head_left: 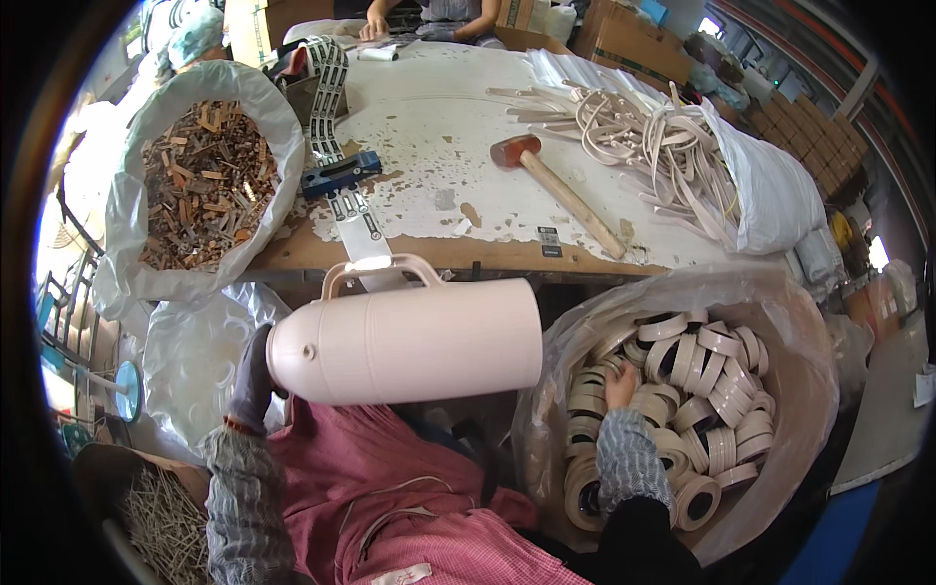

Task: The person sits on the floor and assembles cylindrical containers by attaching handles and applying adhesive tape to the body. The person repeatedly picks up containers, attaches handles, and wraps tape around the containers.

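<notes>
A large pale pink vacuum flask body (429,341) with a loop handle lies on its side in front of me, its wide base end to the right. My left hand (255,380), in a dark glove, is closed round its narrower left end; the flask hides some of the fingers. Bare and lower right, my right hand (619,384) reaches into a clear-plastic-lined container (814,361) full of cream plastic rings (721,395). Its fingers are bent at the rim of one ring, and their tips are partly hidden among the others.
On the worn white worktable (419,127) lie a mallet (565,190), a blue tape dispenser (341,174) with a label strip, and cream straps (673,146) spilling from a white bag. A sack of small brown parts (210,180) stands left. Across the table, a person's hands (375,27) are at work.
</notes>
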Available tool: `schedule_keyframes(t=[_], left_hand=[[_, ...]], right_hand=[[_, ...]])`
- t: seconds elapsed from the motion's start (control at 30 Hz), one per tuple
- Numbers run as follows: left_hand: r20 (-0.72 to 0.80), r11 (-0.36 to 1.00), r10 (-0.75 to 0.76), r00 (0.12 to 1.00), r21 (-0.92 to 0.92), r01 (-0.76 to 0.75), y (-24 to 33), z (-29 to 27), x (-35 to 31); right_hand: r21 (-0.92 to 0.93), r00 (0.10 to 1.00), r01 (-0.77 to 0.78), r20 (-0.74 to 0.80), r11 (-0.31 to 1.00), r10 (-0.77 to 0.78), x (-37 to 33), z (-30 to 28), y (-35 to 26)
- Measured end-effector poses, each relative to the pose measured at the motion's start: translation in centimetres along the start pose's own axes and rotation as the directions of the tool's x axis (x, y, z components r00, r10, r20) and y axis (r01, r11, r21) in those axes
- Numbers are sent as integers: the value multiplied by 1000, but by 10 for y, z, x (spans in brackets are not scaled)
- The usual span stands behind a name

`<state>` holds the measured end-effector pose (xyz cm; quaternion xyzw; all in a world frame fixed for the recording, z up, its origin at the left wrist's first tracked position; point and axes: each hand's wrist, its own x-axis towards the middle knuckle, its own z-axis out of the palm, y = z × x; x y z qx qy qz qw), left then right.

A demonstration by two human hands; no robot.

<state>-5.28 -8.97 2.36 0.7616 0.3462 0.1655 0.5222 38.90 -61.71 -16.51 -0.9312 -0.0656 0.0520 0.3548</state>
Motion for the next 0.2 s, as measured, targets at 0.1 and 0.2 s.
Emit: schedule_keyframes(t=[0.1, 0.2], left_hand=[[-116, 995, 26, 993, -97, -38, -11, 1, -36], [-192, 963, 230, 954, 189, -194, -43, -14, -51]], right_hand=[[326, 984, 114, -164, 938, -63, 59, 36, -8], [517, 897, 440, -294, 735, -330, 118, 71, -40]])
